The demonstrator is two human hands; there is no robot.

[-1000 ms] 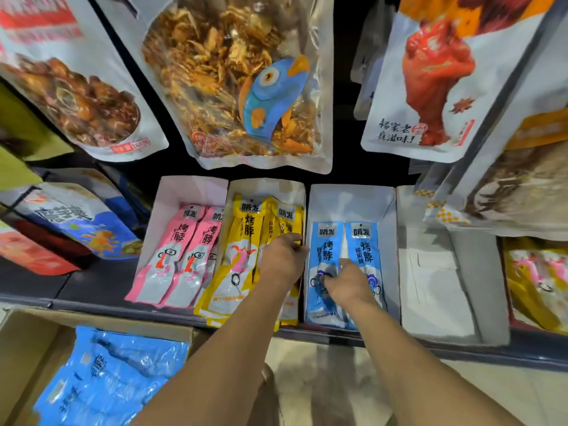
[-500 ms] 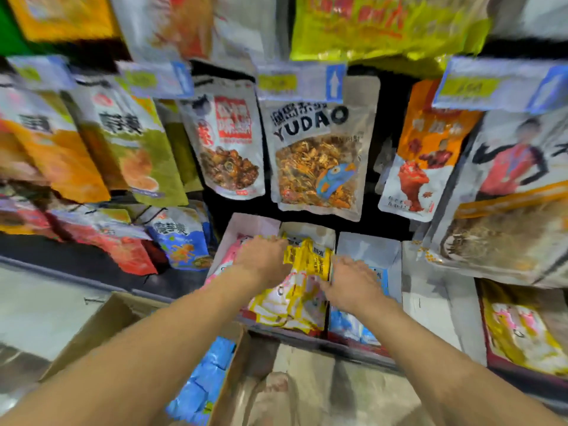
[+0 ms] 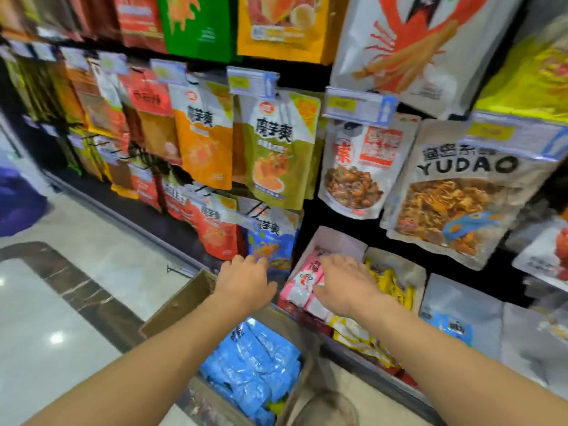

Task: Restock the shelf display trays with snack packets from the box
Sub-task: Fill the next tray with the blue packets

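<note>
A brown cardboard box [image 3: 175, 305] stands on the floor below the shelf, with several blue snack packets [image 3: 252, 361] inside. On the shelf, a white display tray [image 3: 335, 241] holds pink packets [image 3: 302, 284]. Right of it a tray holds yellow packets [image 3: 390, 284], and further right lie blue packets [image 3: 455, 329]. My left hand [image 3: 246, 279] hovers palm down above the box's far edge, fingers relaxed, holding nothing. My right hand [image 3: 344, 282] reaches over the pink packets with fingers spread, partly hiding them. Whether it touches them is unclear.
Large snack bags hang on hooks above the trays, among them a green bag [image 3: 273, 149] and a YUDAO bag [image 3: 461, 192]. Price tags [image 3: 252, 83] stick out from the hooks. Shiny tiled floor [image 3: 61, 302] lies to the left.
The view has swung left and up. Both hands have left the yellow and blue packets and moved left, the right over the pink tray and the left over the box.
</note>
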